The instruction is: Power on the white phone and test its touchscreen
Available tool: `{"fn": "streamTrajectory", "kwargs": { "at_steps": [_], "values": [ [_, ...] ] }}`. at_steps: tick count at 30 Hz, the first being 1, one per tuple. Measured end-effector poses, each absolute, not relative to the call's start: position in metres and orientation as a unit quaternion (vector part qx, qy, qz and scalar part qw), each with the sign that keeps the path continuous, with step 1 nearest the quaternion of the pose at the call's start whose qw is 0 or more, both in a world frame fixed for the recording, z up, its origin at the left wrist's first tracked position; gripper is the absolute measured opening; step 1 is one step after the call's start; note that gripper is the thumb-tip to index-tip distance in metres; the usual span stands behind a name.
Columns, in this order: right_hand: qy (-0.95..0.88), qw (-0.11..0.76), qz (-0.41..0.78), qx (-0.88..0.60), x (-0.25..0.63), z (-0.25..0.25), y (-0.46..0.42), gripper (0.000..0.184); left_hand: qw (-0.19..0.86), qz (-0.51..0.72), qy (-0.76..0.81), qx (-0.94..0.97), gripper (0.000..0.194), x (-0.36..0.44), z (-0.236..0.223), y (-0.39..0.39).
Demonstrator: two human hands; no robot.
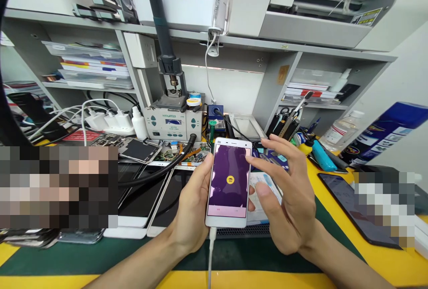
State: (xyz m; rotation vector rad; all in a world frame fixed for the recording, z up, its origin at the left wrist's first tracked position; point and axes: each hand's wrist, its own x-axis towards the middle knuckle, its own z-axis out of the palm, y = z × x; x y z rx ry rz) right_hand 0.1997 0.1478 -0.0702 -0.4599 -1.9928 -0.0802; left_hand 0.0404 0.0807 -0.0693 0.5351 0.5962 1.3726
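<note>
A white smartphone stands tilted toward me in my left hand, whose thumb lies along its left edge while fingertips show behind the right edge. Its lit screen is purple with a round yellow icon in the middle and a pale strip below. A white charging cable is plugged into the phone's bottom end. Beside the phone's right edge is my right hand, fingers spread and holding nothing. Its index fingertip is at the upper right of the screen; whether it touches the glass I cannot tell.
Behind the phone stands a soldering station with a thick black hose. White-framed screens lie at left. To the right are a dark phone, a blue spray can and a clear bottle. Grey shelving spans the back.
</note>
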Motion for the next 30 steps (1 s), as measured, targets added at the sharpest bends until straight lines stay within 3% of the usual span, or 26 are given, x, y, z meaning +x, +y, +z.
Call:
{"fn": "streamTrajectory", "kwargs": {
  "at_steps": [18, 30],
  "values": [
    [-0.834, 0.525, -0.037, -0.167, 0.1994, -0.0674, 0.1419, 0.034, 0.692, 0.627, 0.292, 0.208, 0.064, 0.0408, -0.0667, 0.0797],
    [-0.868, 0.469, -0.070, -0.146, 0.1972, -0.0679, 0.1440, 0.042, 0.684, 0.651, 0.254, 0.211, 0.058, 0.0417, -0.0693, 0.0811]
  ]
}}
